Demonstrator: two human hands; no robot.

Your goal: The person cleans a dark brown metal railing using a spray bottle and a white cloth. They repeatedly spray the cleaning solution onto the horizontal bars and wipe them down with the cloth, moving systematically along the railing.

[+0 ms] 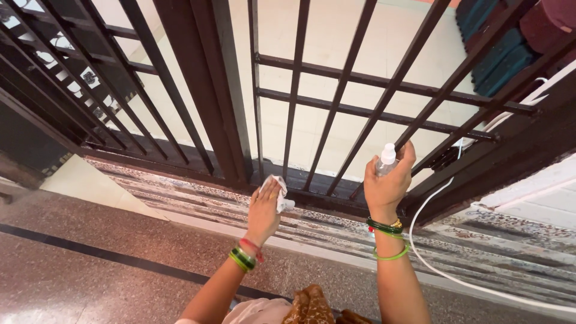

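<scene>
Hands: left (264, 207) w/ white cloth (279, 193), right (389, 180) w/ spray bottle (386, 161).

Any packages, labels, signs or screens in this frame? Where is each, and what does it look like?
Spray bottle: the only package, gripped in the right hand against the dark metal gate; small, clear, with a white nozzle cap; any label is hidden.
No signs or screens show.
The left hand holds a crumpled white cloth, which is no package.

Bare forearms, green and red bangles on left wrist (245, 257), green and gold bangles on right wrist (387, 231)
</scene>
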